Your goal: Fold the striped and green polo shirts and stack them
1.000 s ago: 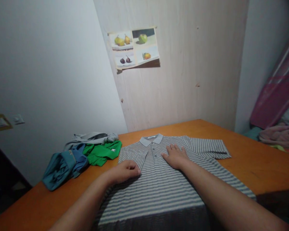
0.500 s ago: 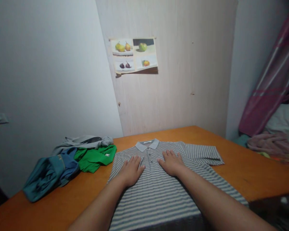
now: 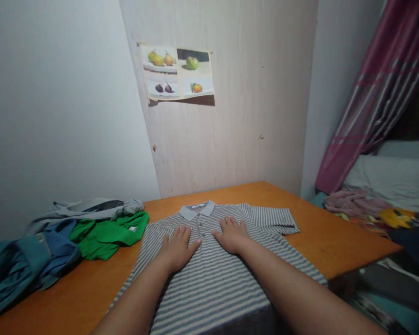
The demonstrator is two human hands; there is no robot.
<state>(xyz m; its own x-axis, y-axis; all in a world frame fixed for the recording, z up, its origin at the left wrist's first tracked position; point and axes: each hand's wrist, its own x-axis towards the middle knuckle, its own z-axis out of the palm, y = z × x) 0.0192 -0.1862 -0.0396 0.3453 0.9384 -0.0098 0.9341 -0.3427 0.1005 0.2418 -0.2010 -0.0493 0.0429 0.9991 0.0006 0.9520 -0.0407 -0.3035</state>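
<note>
A grey-and-white striped polo shirt (image 3: 216,284) lies spread front side up, its grey collar pointing away from me. My left hand (image 3: 179,249) rests flat on the chest, left of the button placket, with fingers apart. On the other side of the placket, my right hand (image 3: 232,235) lies flat on the cloth, fingers spread. Both hands are open and hold nothing. The sleeve on the right stretches outward over the table; the left sleeve is partly folded in near my left hand. The lower hem reaches the near table edge.
The orange table (image 3: 331,237) ends at a corner on the right. Left of the shirt lie a green garment (image 3: 103,237), a blue-teal garment (image 3: 24,258) and a grey one (image 3: 87,209). Beyond the right edge are a purple curtain (image 3: 349,116) and bedding (image 3: 398,172).
The view has turned to the right, so everything sits further left and more of the bedding shows. Both hands remain flat on the shirt in nearly the same places.
</note>
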